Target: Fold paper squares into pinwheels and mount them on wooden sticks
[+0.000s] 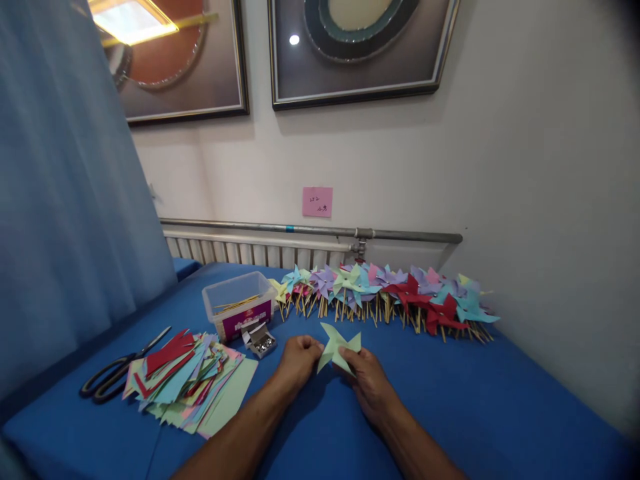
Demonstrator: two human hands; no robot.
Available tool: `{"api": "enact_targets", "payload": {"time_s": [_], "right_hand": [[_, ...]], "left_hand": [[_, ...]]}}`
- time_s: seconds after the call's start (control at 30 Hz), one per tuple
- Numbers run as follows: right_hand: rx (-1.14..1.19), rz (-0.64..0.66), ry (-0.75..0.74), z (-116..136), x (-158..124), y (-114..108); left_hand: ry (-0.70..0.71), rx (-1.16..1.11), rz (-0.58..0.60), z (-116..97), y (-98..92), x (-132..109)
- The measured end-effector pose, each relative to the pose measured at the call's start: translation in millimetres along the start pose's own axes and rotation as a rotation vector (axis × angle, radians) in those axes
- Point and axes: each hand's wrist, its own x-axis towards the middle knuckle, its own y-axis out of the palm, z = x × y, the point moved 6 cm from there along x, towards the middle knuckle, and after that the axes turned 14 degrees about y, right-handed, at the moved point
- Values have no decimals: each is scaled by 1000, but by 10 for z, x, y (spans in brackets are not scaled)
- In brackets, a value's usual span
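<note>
A pale green paper pinwheel (338,347) is held just above the blue table (500,407), between both hands. My left hand (299,361) is closed beside its left edge, fingertips pinching or touching the paper. My right hand (369,383) grips its lower right part with curled fingers. No stick shows on this pinwheel.
A long row of finished coloured pinwheels on sticks (390,297) lies along the wall. A clear tub with wooden sticks (239,305), a small box of metal pins (261,341), a stack of cut coloured paper (193,383) and black scissors (120,368) lie left.
</note>
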Motion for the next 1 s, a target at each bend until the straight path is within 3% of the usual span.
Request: {"api": "enact_targets", "payload": {"time_s": [0.1,0.17,0.23,0.33,0.47,1.0], "right_hand": [[15,-65,-3,19,-1,-72],[14,-81,-9,21,3,-95],[0,-75,-17,14,15,-94],[-22,-57,-31,-4,37,-79],[-52,-44,-38,-23,53,-78],[-83,-48,-45,-72,145,-144]], "left_hand": [[185,444,87,-224,-122,19],[319,805,112,-436,-311,43],[283,1133,84,-563,-590,80],[144,1378,142,-590,-910,127],[13,1483,196,-485,-1051,139],[-21,1465,215,-371,-1015,169]]}}
